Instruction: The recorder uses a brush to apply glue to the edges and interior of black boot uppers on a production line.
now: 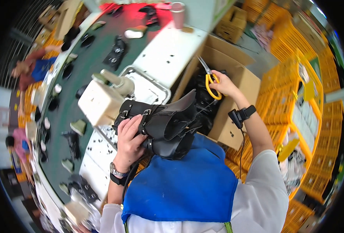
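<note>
Black leather boot uppers (156,116) with straps and metal buckles lie in front of my chest, their open tops pointing right. They look like a pair held together. My left hand (128,140) grips them at the left side, fingers wrapped over the leather near a strap. In my right hand (225,84), raised to the right, is a pair of scissors (208,73) with yellow handles, blades pointing up and away. Below the scissors stands an open cardboard box (243,87) with black leather pieces (203,116) inside, partly hidden by the uppers.
On my left runs a green conveyor (98,70) carrying boots and soles. Beside it are a metal tray (162,91), a cream block-shaped container (98,103) and a beige bottle (124,86). Yellow crates (288,77) are stacked at right. Co-workers (34,72) stand across the conveyor.
</note>
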Available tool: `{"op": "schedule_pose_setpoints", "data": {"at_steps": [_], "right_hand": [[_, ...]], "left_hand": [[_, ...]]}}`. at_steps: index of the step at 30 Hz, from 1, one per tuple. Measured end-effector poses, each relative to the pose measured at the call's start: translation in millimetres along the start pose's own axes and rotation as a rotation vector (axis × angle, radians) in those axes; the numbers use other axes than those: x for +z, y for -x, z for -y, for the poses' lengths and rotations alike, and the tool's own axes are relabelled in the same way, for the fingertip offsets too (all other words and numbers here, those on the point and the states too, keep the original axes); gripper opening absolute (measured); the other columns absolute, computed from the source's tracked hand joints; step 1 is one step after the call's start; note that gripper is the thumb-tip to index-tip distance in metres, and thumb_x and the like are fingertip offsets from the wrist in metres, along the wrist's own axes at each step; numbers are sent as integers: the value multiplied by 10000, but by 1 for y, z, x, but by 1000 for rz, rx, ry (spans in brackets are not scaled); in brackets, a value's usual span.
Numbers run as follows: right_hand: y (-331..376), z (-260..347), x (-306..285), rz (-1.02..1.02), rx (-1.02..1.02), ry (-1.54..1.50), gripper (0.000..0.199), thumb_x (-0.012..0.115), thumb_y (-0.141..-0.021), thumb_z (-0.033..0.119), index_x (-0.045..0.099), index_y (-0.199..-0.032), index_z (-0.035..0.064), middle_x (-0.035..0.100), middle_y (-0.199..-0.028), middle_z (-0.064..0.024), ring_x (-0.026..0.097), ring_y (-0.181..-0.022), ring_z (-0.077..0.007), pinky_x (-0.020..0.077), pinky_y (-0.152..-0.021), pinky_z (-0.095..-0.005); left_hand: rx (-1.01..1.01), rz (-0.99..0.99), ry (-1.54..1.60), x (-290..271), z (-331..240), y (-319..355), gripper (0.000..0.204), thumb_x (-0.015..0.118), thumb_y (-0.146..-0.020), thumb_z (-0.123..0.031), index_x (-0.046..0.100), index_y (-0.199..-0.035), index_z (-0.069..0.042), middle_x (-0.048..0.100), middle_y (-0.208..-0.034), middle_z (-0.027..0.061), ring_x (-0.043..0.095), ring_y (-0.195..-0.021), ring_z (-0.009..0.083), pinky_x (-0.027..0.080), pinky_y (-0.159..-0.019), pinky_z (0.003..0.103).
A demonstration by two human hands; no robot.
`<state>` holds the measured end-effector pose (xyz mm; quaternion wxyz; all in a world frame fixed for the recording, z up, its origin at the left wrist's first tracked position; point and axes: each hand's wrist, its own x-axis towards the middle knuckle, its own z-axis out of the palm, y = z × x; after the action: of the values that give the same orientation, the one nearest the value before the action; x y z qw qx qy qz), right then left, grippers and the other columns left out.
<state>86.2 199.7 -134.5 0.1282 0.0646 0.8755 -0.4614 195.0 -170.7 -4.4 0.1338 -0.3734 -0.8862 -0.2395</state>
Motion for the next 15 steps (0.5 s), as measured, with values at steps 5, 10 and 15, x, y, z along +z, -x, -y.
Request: {"op": "schedule_pose_setpoints", "data": {"at_steps": [5,10,15], "right_hand": [[-104,57,41,-98,-369,222,513,626,-706,170,500,-1186,40,621,-809,-171,611,-724,-284,488,-677,-346],[-208,46,74,-22,-476,292,545,615,-743,79,433,-1252,9,592,-1061,-192,583,-964,-297,452,-823,-349],[-200,78,114,58,-433,892,397,572,-782,294,487,-1144,154,560,-1017,-225,534,-979,-391,453,-810,-459]], "left_hand": [[-259,-143,-192,-22,-20,38,226,622,-471,-5,599,-695,-22,535,-1147,209,503,-1101,329,353,-894,453],[-602,-253,-385,-32,-55,81,232,635,-495,-14,614,-725,-34,544,-1138,177,506,-1093,305,372,-880,412],[-1053,-471,-562,-27,-107,151,263,645,-513,-12,637,-775,-35,556,-1113,148,509,-1070,303,374,-868,405]]}}
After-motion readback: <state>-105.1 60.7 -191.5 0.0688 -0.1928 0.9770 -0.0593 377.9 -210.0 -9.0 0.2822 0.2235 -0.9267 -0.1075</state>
